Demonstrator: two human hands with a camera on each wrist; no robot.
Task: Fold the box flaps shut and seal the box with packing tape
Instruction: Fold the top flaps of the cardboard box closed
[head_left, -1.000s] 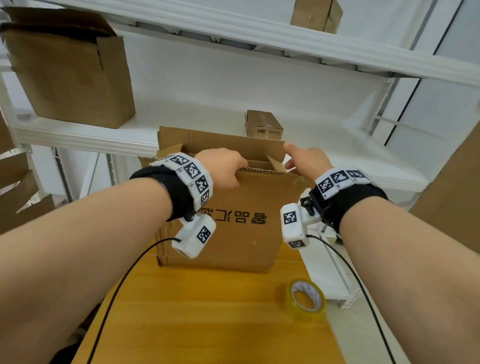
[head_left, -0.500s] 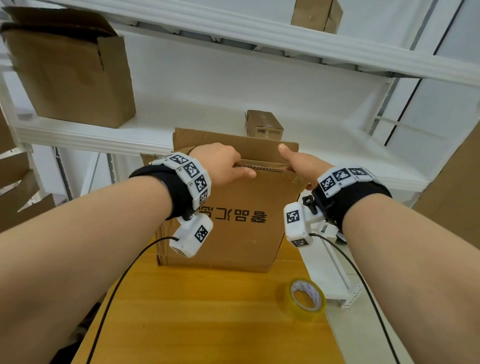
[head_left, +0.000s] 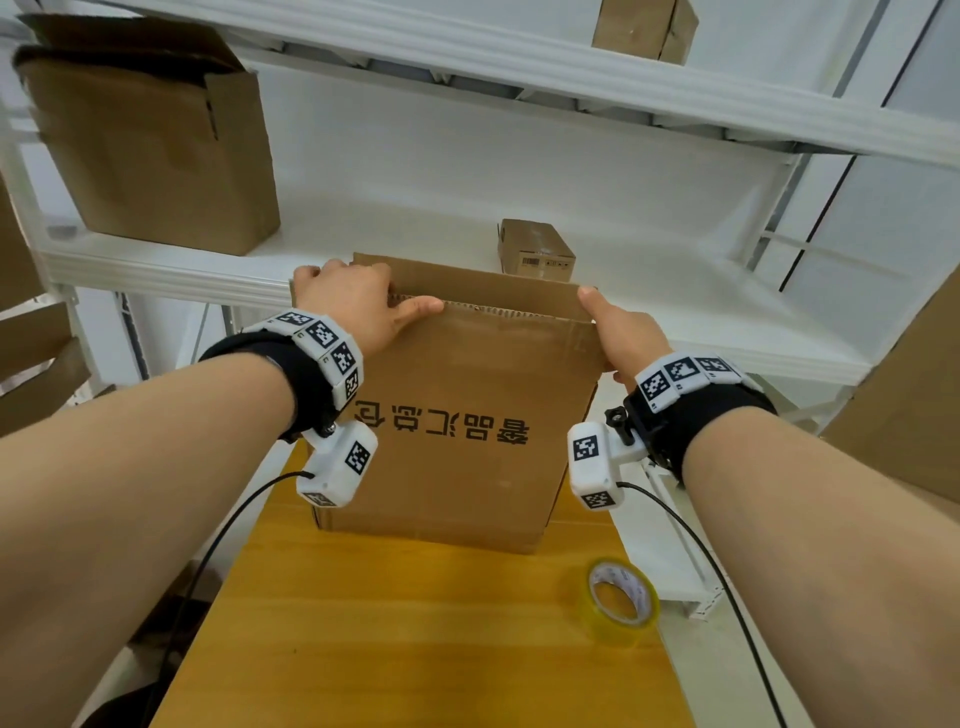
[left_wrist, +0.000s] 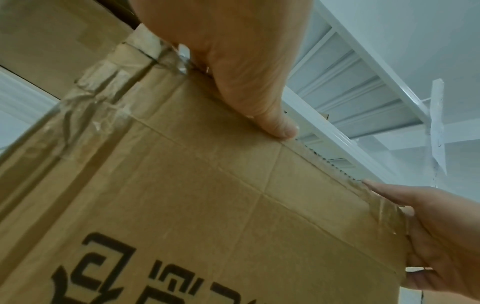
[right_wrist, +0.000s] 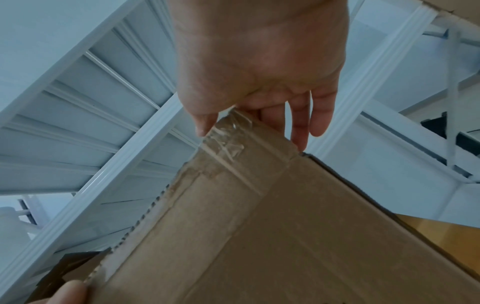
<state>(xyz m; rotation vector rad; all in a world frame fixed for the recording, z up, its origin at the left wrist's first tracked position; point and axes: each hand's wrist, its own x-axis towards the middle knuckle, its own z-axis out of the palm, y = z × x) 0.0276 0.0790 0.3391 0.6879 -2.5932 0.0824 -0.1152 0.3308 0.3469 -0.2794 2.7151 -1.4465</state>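
Clearly mid-fold. White shelving is seen behind, from 9 to 3 o'clock of the head view, with spare cartons stored on it. A wooden table fills 6 o'clock. The box is stood upright at the table's far end, centre frame, printed face toward the camera. Its near flap is being pressed along the top edge; a far flap is seen raised just behind it, so the top is judged not yet shut. Old crumpled tape is seen stuck at the upper corners. The left hand is laid over the top-left corner, thumb pressed on the flap edge, fingers hidden past it. The right hand is set against the top-right corner, thumb on the edge, fingers extended along the side, nothing clasped. The tape roll is left untouched on the table at 5 o'clock, well apart from the box. Sealing is judged wholly outstanding.
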